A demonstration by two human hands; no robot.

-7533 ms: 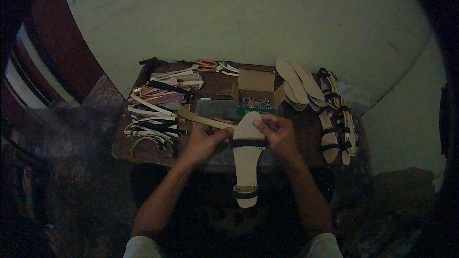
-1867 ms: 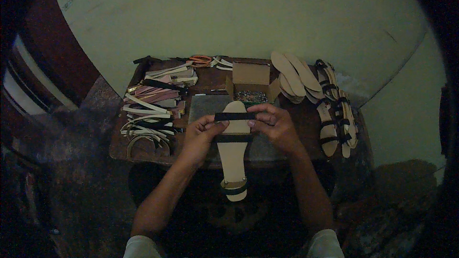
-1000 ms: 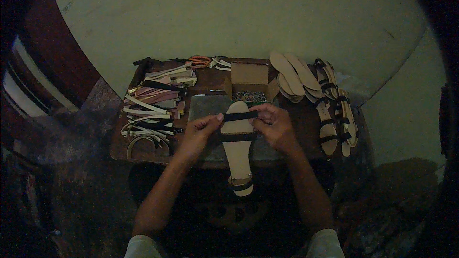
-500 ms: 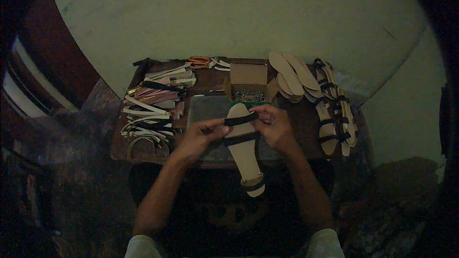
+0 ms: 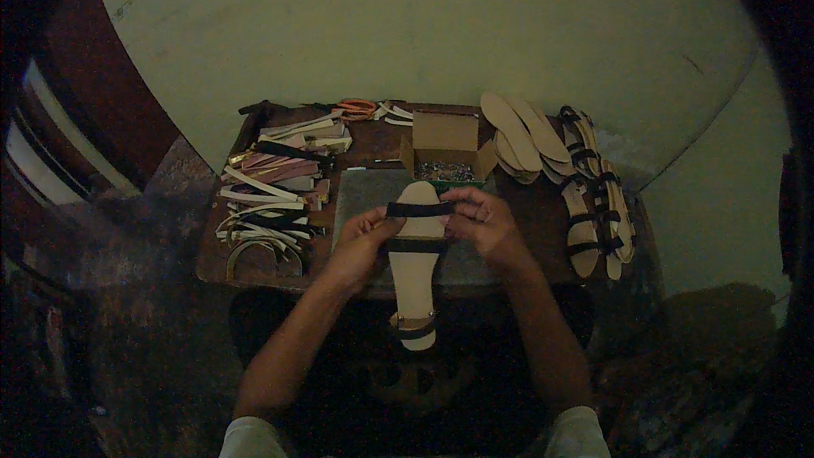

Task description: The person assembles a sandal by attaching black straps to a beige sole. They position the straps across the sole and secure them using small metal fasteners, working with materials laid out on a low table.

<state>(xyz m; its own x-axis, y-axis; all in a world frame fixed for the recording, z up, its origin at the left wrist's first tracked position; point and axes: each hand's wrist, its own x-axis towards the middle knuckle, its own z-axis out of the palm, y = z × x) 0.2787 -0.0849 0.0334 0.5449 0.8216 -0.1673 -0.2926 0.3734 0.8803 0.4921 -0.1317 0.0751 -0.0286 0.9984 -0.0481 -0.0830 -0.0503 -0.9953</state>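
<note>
Between my hands a beige sandal (image 5: 413, 280) stretches over the table's near edge, its rounded end away from me and its heel end toward me. My left hand (image 5: 363, 242) is closed at the left end of a black front strap (image 5: 420, 209), thumb and fingers pinched together. At the strap's right end, my right hand (image 5: 482, 222) pinches with thumb and forefinger. A second black strap (image 5: 415, 246) crosses the sole below. Near the heel a dark ankle strap (image 5: 415, 331) loops over. The sandal's underside is hidden.
Bundled pale, pink and black straps (image 5: 275, 187) lie at the left. An open cardboard box (image 5: 447, 131) of small metal pieces stands behind the sandal. Beige soles (image 5: 517, 140) and strapped sandals (image 5: 585, 229) pile up at the right. Orange-handled scissors (image 5: 354, 107) lie at the back.
The sandal has swung from a slant to nearly straight, its heel end moving left. The front strap now lies level between both hands.
</note>
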